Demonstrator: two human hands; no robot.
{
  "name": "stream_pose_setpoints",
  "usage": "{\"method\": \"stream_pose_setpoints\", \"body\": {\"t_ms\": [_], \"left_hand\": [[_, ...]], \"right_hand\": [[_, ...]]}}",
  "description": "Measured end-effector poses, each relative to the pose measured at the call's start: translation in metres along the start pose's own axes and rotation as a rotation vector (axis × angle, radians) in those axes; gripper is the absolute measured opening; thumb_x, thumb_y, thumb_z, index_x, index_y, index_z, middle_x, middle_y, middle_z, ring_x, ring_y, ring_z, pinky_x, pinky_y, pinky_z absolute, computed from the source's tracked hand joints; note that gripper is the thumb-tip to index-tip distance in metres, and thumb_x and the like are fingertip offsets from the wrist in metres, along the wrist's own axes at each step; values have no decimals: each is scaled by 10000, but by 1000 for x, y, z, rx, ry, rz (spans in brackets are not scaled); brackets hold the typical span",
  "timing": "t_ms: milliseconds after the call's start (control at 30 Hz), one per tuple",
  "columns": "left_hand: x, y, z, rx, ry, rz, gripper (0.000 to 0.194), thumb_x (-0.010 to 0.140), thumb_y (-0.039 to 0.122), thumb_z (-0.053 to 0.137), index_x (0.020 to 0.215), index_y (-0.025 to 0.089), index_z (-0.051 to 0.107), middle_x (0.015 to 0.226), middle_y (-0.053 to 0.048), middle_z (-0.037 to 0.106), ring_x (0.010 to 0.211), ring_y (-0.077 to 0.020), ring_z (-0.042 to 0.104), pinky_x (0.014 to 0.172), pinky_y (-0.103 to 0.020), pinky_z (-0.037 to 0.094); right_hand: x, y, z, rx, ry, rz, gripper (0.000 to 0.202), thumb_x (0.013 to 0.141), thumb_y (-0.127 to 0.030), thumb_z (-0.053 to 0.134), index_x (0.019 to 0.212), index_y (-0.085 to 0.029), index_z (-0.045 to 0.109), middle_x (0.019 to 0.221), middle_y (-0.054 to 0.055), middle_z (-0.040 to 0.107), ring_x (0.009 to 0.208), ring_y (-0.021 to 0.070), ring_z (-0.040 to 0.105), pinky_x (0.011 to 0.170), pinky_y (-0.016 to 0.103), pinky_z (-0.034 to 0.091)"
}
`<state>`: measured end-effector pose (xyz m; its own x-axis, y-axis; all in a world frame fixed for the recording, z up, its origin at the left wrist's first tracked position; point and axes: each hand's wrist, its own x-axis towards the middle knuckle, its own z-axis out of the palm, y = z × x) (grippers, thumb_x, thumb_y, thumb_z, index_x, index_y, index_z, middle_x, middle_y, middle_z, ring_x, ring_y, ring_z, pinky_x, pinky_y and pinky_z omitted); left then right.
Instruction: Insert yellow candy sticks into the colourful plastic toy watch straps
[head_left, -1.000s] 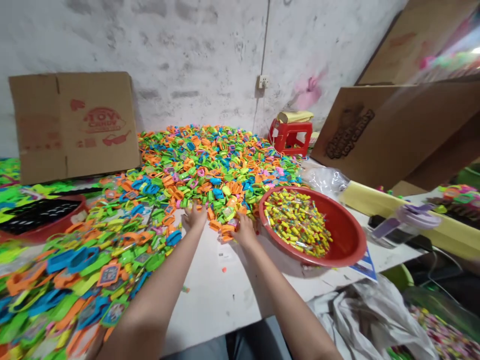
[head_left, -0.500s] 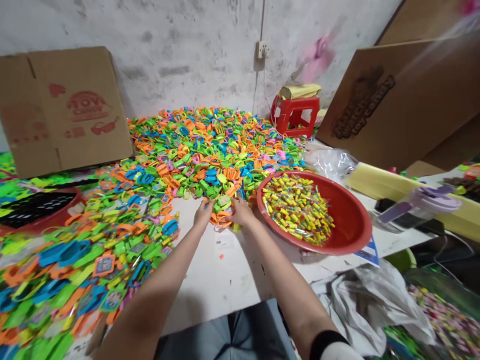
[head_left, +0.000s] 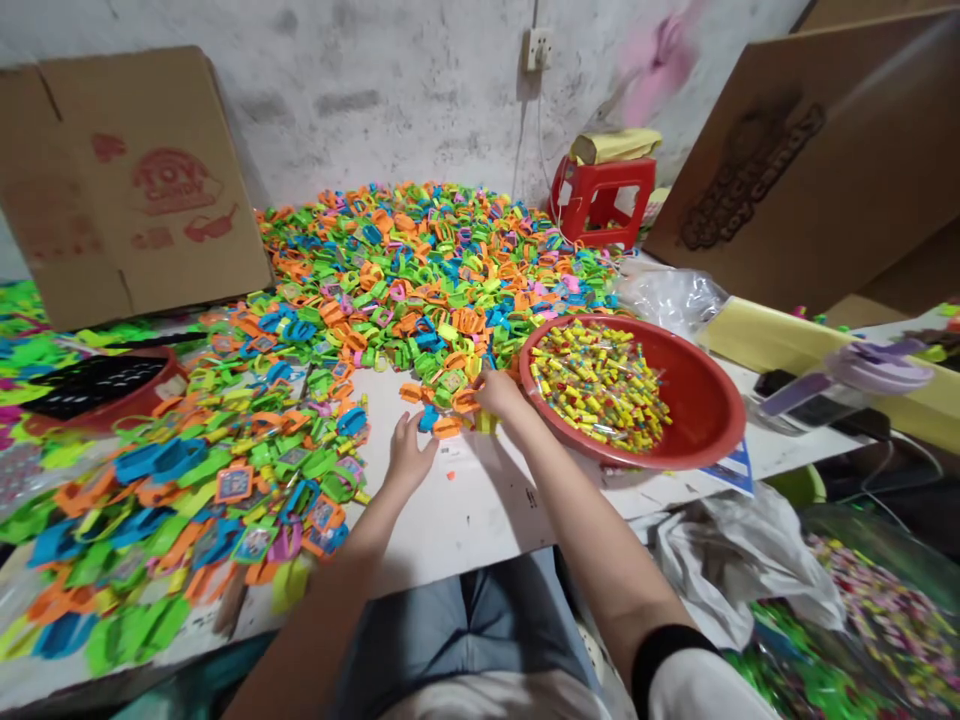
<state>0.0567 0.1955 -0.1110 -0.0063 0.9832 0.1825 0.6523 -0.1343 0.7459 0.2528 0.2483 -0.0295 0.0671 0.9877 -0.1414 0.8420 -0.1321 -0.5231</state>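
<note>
Toy watches (head_left: 427, 270) lie at my fingertips in the middle of the frame, heaped from there up to the wall (head_left: 450, 110) and spread down to the lower left. My left hand (head_left: 409, 458) has its thumb and fingers apart, just beside a blue piece (head_left: 428, 419) and an orange piece (head_left: 447, 429). My right hand (head_left: 498, 394) reaches into the near edge of the heap, fingers at an orange watch (head_left: 466, 401); I cannot tell whether they grip it. Under both hands I see the white table (head_left: 427, 555). Right of centre, a red basin (head_left: 705, 405) holds small yellow wrapped pieces (head_left: 600, 385). Further out are a red stool (head_left: 568, 195) at upper right and printed cardboard boxes (head_left: 75, 190) at upper left and upper right.
</note>
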Motion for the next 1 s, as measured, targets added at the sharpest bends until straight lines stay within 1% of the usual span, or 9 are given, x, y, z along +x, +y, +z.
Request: {"method": "stream_pose_setpoints", "body": {"t_ms": [167,267,400,533,633,700,767,900,1000], "left_hand": [[-51,19,-8,141,-167,99,225,725,278,697,948,248,684,1060,-52,623,1057,-249,569,973,-414,409],[-66,25,-11,191,-212,133,80,781,242,645,843,245,695,926,-33,671,979,-241,584,919,-405,407],[-57,22,-18,196,-216,146,89,821,249,605,799,233,691,816,-14,678,843,-197,616,852,-355,436],[-26,17,-27,169,-134,121,184,880,275,515,936,207,677,967,-51,660,790,-155,639,776,-296,495],[-13,18,-30,177,-42,117,299,915,277,444,1153,188,601,1199,-117,586,989,-191,635,867,-336,500],[-20,20,-28,191,-40,152,328,896,254,471,1202,202,578,1264,-122,564,1105,-216,598,936,-368,478],[-39,22,-22,206,-95,212,313,850,218,536,1151,230,619,1258,-96,598,1157,-232,577,993,-394,448],[-77,19,-10,233,-177,285,348,831,152,534,1152,243,635,1305,-76,612,1241,-263,527,1093,-501,333],[-80,14,-10,239,-182,276,399,856,98,440,1201,208,609,1258,-90,644,1211,-238,553,1076,-474,360]], "right_hand": [[2,6,14,186,-12,-12,199,911,-331,616,922,-132,621,924,26,644,827,147,621,766,330,525],[-1,8,18,306,-25,-13,235,900,-356,632,865,-125,609,816,-1,624,687,107,593,652,262,511],[-6,10,24,423,-79,14,270,908,-368,623,805,-120,600,708,-32,583,564,72,540,538,206,475],[-7,9,29,504,-95,76,232,947,-351,568,950,-122,602,772,-17,599,574,73,555,517,201,491],[-7,6,28,558,-62,60,225,950,-333,566,1035,-126,593,868,11,621,657,96,598,574,231,530],[-11,4,25,582,-8,18,220,948,-308,565,1075,-129,581,921,25,629,714,116,618,631,265,546],[-22,2,24,581,63,-37,190,959,-255,516,1104,-146,573,961,41,640,779,138,635,728,310,544],[-71,3,39,481,133,-196,240,955,-209,411,1076,-190,618,1051,80,667,1021,198,613,990,410,415],[-122,11,62,372,80,-325,274,827,-252,624,1092,-186,642,1207,119,635,1199,286,515,1093,495,271]]}}
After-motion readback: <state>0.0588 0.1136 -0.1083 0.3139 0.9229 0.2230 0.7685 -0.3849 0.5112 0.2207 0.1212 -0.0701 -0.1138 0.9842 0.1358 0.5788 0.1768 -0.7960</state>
